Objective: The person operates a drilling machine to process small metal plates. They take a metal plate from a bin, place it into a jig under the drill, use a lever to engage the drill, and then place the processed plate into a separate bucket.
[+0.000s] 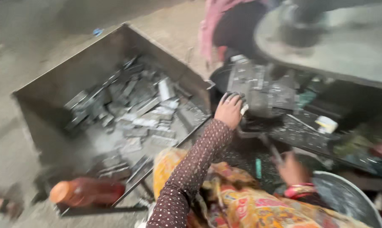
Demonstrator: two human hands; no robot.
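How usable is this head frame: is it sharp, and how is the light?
Head view: motion blur smears the whole frame; the flat grey pieces in the metal bin lose their edges. The left hand reads fairly clearly, the right hand is a smudge. Light is dim and uneven, with deep shadow around the dark machine and small glints on the black surface below it.

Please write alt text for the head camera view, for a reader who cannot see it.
A person's left hand, in a dotted brown sleeve, rests on a dark metal machine block, while the blurred right hand seems to grip a thin tool. To the left, a grey metal bin holds flat metal pieces, with an orange bottle lying beside it.
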